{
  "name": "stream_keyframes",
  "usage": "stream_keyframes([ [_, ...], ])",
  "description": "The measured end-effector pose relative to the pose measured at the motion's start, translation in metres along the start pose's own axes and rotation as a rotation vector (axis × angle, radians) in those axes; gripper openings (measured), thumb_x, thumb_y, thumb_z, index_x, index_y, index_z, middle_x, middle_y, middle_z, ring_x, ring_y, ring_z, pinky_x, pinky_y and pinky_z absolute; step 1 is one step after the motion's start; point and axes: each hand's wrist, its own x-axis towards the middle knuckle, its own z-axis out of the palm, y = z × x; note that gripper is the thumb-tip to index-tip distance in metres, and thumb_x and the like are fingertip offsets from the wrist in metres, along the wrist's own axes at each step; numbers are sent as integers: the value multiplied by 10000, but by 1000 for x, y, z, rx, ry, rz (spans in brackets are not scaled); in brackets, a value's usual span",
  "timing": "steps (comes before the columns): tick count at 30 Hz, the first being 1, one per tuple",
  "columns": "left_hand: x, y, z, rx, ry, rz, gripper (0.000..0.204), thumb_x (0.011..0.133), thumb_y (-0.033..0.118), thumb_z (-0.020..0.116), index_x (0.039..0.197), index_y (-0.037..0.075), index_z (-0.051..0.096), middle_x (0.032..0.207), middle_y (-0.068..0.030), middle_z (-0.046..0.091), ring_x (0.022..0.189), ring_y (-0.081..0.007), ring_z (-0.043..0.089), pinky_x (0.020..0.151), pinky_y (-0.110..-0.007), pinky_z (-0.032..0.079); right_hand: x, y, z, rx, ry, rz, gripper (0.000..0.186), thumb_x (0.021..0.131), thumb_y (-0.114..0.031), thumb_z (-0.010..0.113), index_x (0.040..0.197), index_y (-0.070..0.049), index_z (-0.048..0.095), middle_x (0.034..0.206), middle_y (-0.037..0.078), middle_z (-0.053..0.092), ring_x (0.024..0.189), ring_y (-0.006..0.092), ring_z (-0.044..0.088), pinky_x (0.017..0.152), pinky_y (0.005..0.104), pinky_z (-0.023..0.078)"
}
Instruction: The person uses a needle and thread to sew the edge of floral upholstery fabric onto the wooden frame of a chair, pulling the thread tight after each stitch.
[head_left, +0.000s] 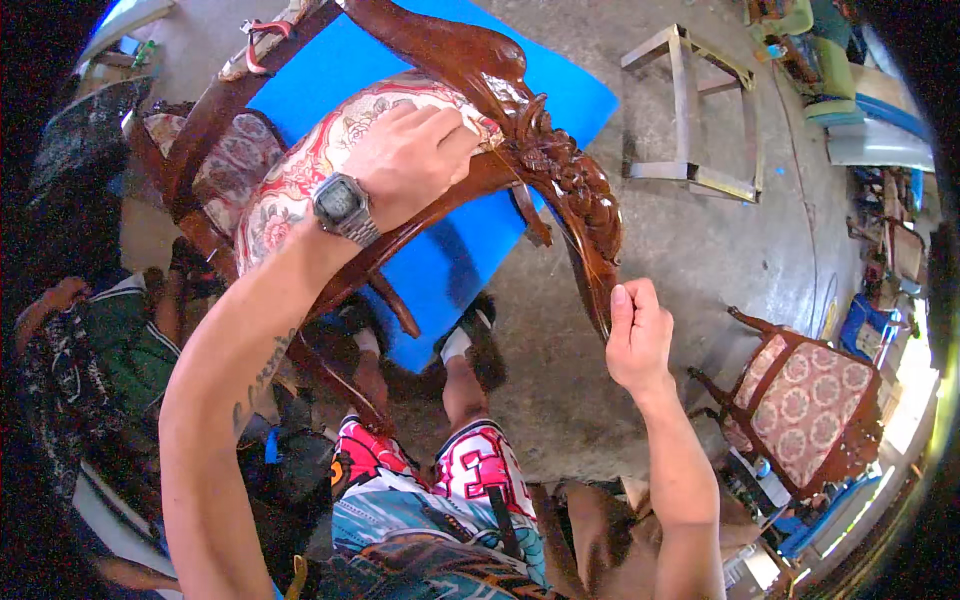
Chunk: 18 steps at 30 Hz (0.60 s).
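Note:
A dark, glossy wooden chair with carved ornament [565,160] lies tipped in front of me. Its padded part wears cream fabric with a red floral pattern [330,135]. My left hand [415,155], with a metal watch on the wrist, rests closed on this fabric beside the carved rail; whatever its curled fingers hold is hidden. Out to the right, my right hand [641,330] is closed, thumb against the fingers, by the tip of a curved chair leg [590,265]. A faint thread-like line runs from the carving toward it, but what it pinches is too small to make out.
A blue sheet [465,265] lies beneath the chair on the concrete floor. Red-handled pliers [262,50] rest on the frame at upper left. A bare metal stand [690,115] is at upper right; another patterned chair [805,400] stands lower right. Another person's arm [60,300] shows at left.

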Motion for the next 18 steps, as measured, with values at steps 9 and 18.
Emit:
stream_keyframes([
  [9,-43,15,0,-56,-46,-116,631,839,289,632,1381,50,412,1381,-149,441,1289,-379,381,1064,-506,316,-9,14,7,-15,4,46,175,955,-174,503,838,-45,507,609,143,544,522,313,565,492,389,426],
  [18,-34,9,-5,-211,-53,-151,423,804,255,700,1189,98,618,1329,-101,523,1264,-312,442,1057,-475,348,-18,24,16,-42,24,94,178,959,-191,487,859,-47,519,609,144,536,524,308,556,516,384,430],
])
